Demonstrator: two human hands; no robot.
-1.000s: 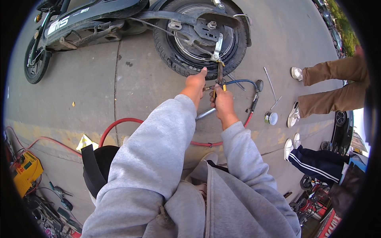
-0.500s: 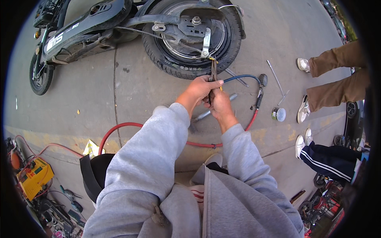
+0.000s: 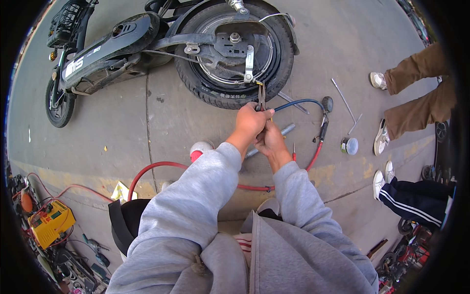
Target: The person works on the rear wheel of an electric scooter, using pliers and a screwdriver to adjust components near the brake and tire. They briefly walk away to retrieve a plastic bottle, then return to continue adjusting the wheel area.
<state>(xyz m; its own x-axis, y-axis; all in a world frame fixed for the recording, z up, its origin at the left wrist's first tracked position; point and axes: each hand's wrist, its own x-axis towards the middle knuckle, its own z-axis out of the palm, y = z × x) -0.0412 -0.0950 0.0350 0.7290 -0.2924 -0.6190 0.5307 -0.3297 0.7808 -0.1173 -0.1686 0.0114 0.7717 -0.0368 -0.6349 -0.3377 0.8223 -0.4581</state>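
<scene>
An electric scooter (image 3: 98,63) lies on its side, and its rear wheel (image 3: 188,81) faces up toward me. My left hand (image 3: 250,122) and my right hand (image 3: 272,140) are close together at the tyre's near edge, both closed around the handles of a pair of pliers (image 3: 262,94). The jaws point away from me and meet a small yellow piece beside the silver brake arm (image 3: 249,63). My fingers cover most of the handles.
Right of my hands, an air hose (image 3: 313,156) carries a pressure gauge (image 3: 327,104). Beyond lie an L-shaped metal bar (image 3: 345,100) and a small round tub (image 3: 349,146). Two people stand at the right. A yellow machine (image 3: 51,223) sits at the lower left.
The whole view has shifted slightly, with most things now lower and further right. Both hands stay on the pliers at the wheel. More of a red-and-white object shows beside my left sleeve.
</scene>
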